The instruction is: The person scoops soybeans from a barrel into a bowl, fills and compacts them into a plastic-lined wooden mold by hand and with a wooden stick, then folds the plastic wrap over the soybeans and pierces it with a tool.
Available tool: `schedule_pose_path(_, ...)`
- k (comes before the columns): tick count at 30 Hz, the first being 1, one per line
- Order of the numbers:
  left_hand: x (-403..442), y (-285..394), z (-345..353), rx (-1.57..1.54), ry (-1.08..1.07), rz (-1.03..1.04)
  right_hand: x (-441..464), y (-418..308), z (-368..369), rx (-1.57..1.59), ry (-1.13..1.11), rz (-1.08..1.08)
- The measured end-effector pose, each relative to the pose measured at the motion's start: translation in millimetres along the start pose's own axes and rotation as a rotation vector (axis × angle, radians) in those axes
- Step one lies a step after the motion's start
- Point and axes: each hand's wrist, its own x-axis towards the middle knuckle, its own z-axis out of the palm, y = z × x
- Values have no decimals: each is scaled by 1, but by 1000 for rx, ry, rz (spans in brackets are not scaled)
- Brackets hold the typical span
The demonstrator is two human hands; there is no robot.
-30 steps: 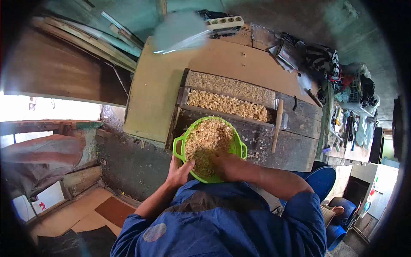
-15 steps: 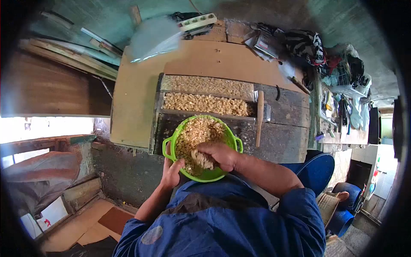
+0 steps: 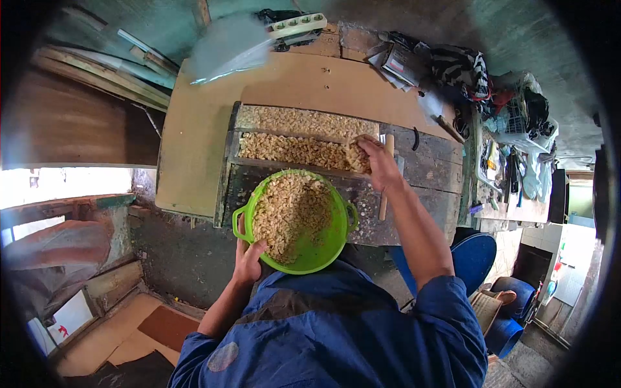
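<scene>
My left hand [image 3: 248,260] grips the left rim of a lime-green plastic bowl [image 3: 331,249] with two side handles, its thumb over the edge. Pale brown flaky pieces [image 3: 284,213] fill much of the bowl, and its green bottom shows at the lower right. My right hand [image 3: 380,164] is closed round a handful of the same flakes [image 3: 356,156], above the right end of the nearer row [image 3: 291,149] in a long wooden tray [image 3: 229,145]. A paler, flatter row [image 3: 304,121] lies behind it. Beside the right hand is a wooden rolling pin [image 3: 389,143], partly covered by it.
The tray lies on a dark plank table [image 3: 436,169] with a tan board [image 3: 194,149] behind. A plastic sheet [image 3: 233,52] and power strip [image 3: 297,26] are at the back. Papers [image 3: 398,64] and bags stand back right. A blue barrel [image 3: 475,258] is at my right.
My right hand has lifted out of the bowl with a handful of flakes and moved up and right to the tray's end. My left hand still holds the bowl.
</scene>
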Motion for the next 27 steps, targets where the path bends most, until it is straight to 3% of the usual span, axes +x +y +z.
schedule_pose_path(2,1,1,1,-14,-4,-9,3,-17,-16,95,-23,225)
schedule_pose_path(4,2,1,0,-49,-27,22,4,-14,-18,-85,-15,89)
schedule_pose_path(7,0,-2,-1,-71,-1,-12,-6,-27,-27,-253,31,276)
schedule_pose_path(9,0,-5,-1,-64,2,-10,-11,-22,-31,-368,62,83)
schedule_pose_path(10,0,-6,-1,-66,11,-11,-12,-23,-34,-370,64,87)
schedule_pose_path(15,3,-8,-2,-33,-10,-14,-17,-56,-48,-542,-14,408)
schedule_pose_path(19,6,-10,-1,-25,-46,13,-24,-53,-53,-576,73,308)
schedule_pose_path(25,5,-10,9,-25,-22,19,-39,-86,-36,-290,102,207)
schedule_pose_path(27,6,-4,18,-43,-30,48,-51,-94,-14,133,-90,325)
